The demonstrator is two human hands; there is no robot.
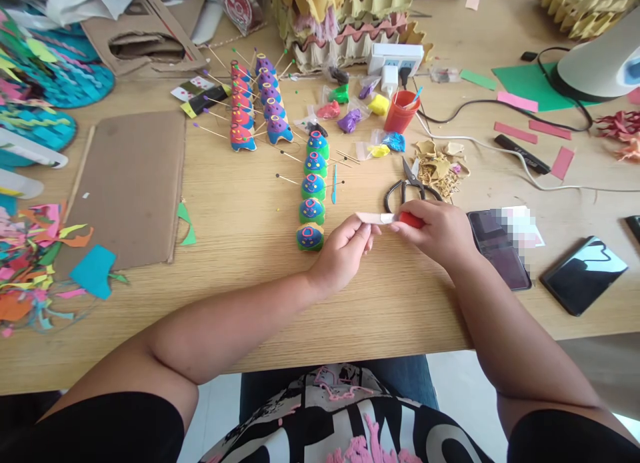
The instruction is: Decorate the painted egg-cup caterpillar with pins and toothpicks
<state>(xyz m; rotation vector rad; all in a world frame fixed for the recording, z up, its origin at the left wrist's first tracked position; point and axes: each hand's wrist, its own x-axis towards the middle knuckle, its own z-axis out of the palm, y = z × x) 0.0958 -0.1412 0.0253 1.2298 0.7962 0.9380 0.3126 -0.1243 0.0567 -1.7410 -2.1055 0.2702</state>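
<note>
My right hand (440,233) is closed around the red handle (411,219) of what looks like a knife. Its flat, pale blade (386,218) points left. The fingers of my left hand (345,253) are pinched at the far end of this blade; whether a small piece is also between them is hidden. Just left of my left hand stands a column of green and blue caterpillar segments (313,186) cut from egg carton, with painted faces and rings on top. Black-handled scissors (410,183) lie open beyond my right hand. A blue modelling tool (335,184) lies beside the column.
Farther back stand red (242,109) and purple (273,103) caterpillars with pin-like sticks. Clay packets (349,120), a red cup (401,111), carton scraps (440,166) and stacked egg cartons (345,36) lie beyond. Cardboard (130,189) is left, phones (583,273) right.
</note>
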